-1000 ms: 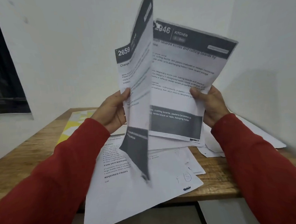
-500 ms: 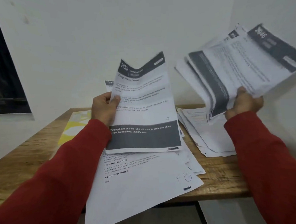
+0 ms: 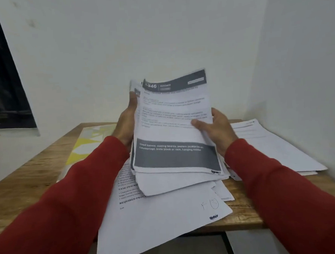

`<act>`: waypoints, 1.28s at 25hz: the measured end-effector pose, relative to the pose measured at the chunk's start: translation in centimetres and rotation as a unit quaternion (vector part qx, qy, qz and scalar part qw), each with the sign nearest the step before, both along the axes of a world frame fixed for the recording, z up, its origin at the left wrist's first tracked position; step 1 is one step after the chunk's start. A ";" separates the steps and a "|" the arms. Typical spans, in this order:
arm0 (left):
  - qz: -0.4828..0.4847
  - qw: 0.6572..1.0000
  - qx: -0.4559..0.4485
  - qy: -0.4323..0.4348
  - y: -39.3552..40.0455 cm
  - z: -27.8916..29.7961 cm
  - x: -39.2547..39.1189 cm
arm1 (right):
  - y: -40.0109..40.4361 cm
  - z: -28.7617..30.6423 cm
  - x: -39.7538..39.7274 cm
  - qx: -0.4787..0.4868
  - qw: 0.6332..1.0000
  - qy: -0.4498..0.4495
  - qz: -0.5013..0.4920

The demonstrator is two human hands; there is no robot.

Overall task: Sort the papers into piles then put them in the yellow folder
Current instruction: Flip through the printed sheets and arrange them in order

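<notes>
Paper stack (image 3: 172,126) held upright, long axis vertical, grey header up, top leaning away. Left hand (image 3: 126,125) & right hand (image 3: 214,129) grip its side edges; white sheets w/ grey bands, slightly fanned.

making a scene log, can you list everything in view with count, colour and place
stack of papers: one, white with dark grey bands, held up over the table centre
loose sheets: several, white, under the stack, one overhanging the near edge
pile of papers: one, white, table's right side by the wall
yellow folder: one, yellow and white, table's left side
table: one, brown wood, in the wall corner
window: one, dark, far left
left hand: grips the stack's left edge
right hand: grips the stack's right edge, thumb on front
</notes>
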State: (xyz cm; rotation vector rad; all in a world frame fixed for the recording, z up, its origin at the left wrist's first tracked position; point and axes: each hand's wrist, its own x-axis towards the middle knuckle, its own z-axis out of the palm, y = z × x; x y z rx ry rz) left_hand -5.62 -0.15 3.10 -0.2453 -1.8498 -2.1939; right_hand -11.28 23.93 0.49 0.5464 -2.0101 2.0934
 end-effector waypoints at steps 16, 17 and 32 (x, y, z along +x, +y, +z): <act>0.171 0.932 -0.124 0.294 2.9 10.0 8.9 | 1.0 9.2 7.9 -0.113 0.984 0.118 0.071; 0.174 0.926 -0.128 0.310 3.0 10.5 9.8 | 1.4 10.2 8.7 -0.100 0.983 0.134 0.078; 0.268 0.906 -0.310 0.103 0.9 5.8 11.6 | 7.3 8.5 10.0 -0.086 0.990 0.094 -0.057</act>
